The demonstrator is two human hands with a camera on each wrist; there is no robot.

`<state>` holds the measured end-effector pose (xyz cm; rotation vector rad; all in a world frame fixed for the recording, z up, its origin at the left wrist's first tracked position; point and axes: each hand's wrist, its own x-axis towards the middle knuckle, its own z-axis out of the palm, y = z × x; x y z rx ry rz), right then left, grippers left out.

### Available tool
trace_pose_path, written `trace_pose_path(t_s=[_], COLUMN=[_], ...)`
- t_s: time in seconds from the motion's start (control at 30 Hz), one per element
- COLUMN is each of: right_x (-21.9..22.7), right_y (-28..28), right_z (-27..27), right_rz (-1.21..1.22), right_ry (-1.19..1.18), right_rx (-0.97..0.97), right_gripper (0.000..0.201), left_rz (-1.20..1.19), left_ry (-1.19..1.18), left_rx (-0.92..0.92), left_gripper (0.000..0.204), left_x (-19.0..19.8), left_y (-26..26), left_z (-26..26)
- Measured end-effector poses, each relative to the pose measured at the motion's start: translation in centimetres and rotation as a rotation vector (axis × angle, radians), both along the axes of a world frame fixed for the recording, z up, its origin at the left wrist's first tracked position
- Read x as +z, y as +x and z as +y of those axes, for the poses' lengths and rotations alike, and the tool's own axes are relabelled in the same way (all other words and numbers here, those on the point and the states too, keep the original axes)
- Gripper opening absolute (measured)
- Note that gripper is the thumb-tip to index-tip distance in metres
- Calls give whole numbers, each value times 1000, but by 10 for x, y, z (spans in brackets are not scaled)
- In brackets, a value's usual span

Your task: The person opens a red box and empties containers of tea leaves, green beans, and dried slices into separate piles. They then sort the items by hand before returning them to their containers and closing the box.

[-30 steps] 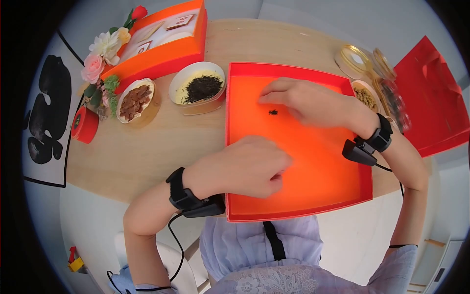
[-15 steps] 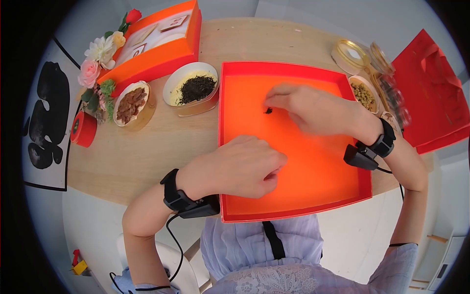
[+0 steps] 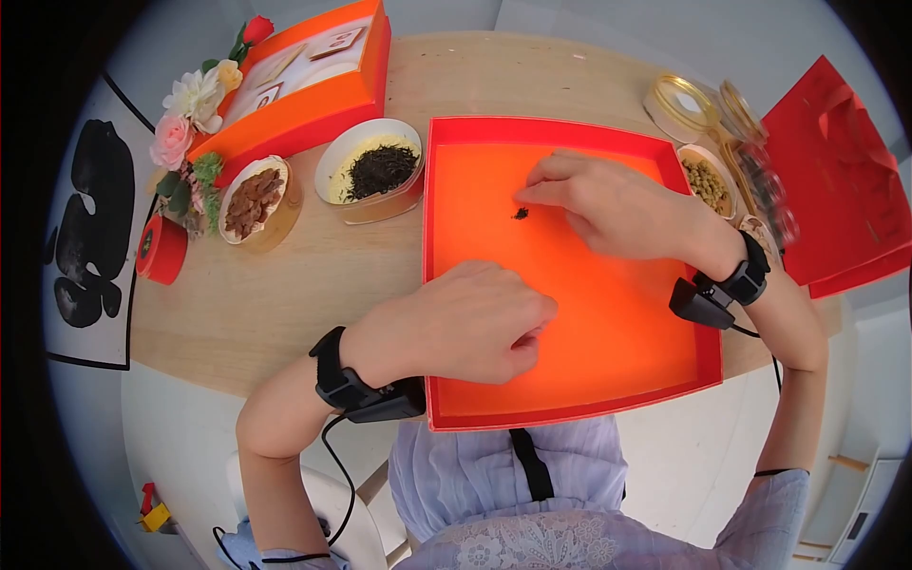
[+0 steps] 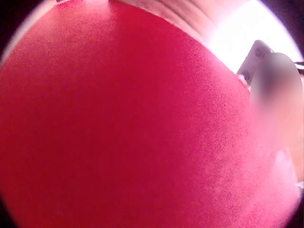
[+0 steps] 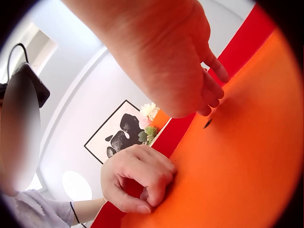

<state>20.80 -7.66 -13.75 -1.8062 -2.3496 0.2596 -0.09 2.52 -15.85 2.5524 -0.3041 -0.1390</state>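
A shallow red box (image 3: 575,399) with an orange inside lies before me at the table's front edge. On its floor sits a small clump of dark dried leaf shreds (image 3: 521,214). My right hand (image 3: 617,204) reaches in from the right, its fingertips down on the floor beside the clump, fingers fairly straight. My left hand (image 3: 461,318) rests inside the box near its left front, fingers curled into a loose fist; in the right wrist view this left hand (image 5: 137,178) holds nothing visible. The left wrist view is filled by the box's red outer wall (image 4: 109,118).
Left of the box stand a bowl of dark leaf shreds (image 3: 382,173) and a cup of brown dried pieces (image 3: 255,203). Flowers (image 3: 195,100) and an orange box (image 3: 304,85) stand behind. At right are a bowl of greenish dried buds (image 3: 705,185), gold-rimmed containers (image 3: 679,106) and a red bag (image 3: 836,190).
My right hand has shifted slightly to the right, close beside the clump. My left hand keeps its curled pose. The whole view has moved a little.
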Motion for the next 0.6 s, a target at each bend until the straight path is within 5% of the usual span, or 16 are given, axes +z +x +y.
trace_pose_path(t_s=[0.37, 0.6], right_x=[1, -5], right_y=[8, 15], right_z=[11, 34], right_rz=[81, 375], right_ry=[35, -145], right_rx=[-19, -24], right_gripper=[34, 28], left_rz=[0, 1], left_ry=[5, 4], left_rx=[-1, 5], left_gripper=[11, 10], left_x=[1, 0], left_y=[0, 0], left_z=[0, 0])
